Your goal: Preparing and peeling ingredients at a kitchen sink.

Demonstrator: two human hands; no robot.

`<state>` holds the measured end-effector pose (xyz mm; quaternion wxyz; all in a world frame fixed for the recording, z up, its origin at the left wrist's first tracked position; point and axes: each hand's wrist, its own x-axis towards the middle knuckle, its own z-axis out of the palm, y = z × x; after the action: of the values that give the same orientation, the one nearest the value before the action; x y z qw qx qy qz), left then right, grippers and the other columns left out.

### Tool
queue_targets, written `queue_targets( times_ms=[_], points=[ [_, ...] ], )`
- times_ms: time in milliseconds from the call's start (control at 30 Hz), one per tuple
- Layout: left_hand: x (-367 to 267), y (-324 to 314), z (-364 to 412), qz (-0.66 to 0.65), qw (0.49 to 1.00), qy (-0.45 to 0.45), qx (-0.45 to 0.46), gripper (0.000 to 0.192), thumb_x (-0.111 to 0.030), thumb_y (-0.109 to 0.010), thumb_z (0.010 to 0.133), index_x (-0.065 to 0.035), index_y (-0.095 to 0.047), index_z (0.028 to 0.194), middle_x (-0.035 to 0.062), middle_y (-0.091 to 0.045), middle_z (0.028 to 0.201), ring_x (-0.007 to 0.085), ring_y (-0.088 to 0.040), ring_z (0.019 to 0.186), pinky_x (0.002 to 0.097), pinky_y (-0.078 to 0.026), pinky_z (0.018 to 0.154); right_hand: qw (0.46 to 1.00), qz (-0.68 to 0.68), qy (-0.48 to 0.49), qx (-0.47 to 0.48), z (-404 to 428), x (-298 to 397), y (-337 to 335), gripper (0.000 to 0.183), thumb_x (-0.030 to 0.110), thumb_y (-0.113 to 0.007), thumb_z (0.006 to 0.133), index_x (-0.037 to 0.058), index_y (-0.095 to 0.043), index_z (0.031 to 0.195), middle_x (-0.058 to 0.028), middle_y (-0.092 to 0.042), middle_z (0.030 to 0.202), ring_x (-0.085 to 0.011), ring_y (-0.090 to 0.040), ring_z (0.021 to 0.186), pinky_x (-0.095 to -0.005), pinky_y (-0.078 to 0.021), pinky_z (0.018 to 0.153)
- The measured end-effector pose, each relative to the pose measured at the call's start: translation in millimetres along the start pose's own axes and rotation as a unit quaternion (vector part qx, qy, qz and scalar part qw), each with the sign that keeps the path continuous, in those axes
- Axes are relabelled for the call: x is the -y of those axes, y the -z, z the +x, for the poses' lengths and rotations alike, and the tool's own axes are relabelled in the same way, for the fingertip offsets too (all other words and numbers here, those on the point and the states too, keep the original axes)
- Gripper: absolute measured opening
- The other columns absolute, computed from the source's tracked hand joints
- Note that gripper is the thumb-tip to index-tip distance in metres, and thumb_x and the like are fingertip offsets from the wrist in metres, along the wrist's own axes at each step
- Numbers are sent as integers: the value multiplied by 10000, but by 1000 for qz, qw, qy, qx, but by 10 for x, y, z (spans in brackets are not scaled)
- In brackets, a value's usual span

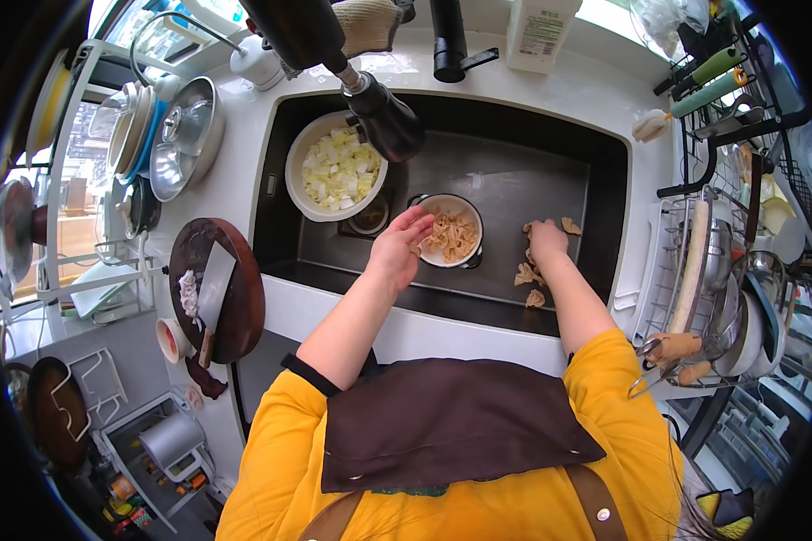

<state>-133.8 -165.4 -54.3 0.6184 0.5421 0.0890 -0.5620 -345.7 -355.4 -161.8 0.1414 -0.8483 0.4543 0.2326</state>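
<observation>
In the dark sink (501, 162) a small white pot with dark handles (480, 237) holds beige, wrinkled food pieces (455, 237), seemingly tofu skin. My left hand (400, 249) is at the pot's left rim, fingers apart, with nothing seen in it. My right hand (547, 242) reaches down to the sink floor on the right, among loose pieces of the same food (528, 274); its fingertips are partly hidden, and whether they grip a piece is unclear. A white colander-like bowl (298, 196) of chopped cabbage (342, 169) stands at the sink's upper left, beside the drain (369, 215).
A black faucet head (386, 122) hangs over the sink, near the cabbage bowl. On the left, a cleaver (216, 284) lies on a round wooden chopping board (247, 297), beside a small bowl (174, 340). A wire dish rack (663, 250) stands on the right.
</observation>
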Motion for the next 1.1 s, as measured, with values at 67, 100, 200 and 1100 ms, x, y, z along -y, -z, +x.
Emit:
queue_targets(
  times_ms=[67, 100, 200, 1100],
  points=[
    [31, 66, 23, 24, 995, -85, 35, 488, -147, -548, 898, -16, -384, 1338, 82, -533, 1222, 173, -443, 1184, 330, -266, 1049, 1000, 2, 12, -4, -87, 67, 96, 328, 162, -664, 748, 52, -588, 1047, -170, -536, 1093, -320, -603, 966, -405, -515, 788],
    [19, 13, 4, 24, 995, -84, 37, 488, -147, -548, 898, -16, -384, 1338, 82, -533, 1222, 173, -443, 1184, 330, -266, 1049, 1000, 5, 16, -7, -152, 70, 159, 335, 172, -685, 726, 53, -603, 1028, -162, -533, 1097, -320, -603, 961, -403, -515, 790],
    [-25, -110, -51, 0, 996, -85, 29, 475, -153, -537, 908, -24, -390, 1342, 78, -513, 1259, 170, -432, 1199, 309, -253, 1058, 997, -32, 53, -40, -104, -40, -59, 278, 181, -681, 734, 57, -633, 978, -151, -525, 1109, -321, -598, 958, -404, -509, 785],
    [-101, -286, -1036, 232, 958, -40, 163, 142, -110, -668, 806, -30, -566, 863, -2, -559, 749, 87, -532, 680, 247, -452, 649, 527, 789, 150, 277, -1421, 771, 1130, 169, 152, -635, 835, 56, -572, 959, -6, -591, 816, -64, -538, 660, -187, -431, 565]
  ],
)
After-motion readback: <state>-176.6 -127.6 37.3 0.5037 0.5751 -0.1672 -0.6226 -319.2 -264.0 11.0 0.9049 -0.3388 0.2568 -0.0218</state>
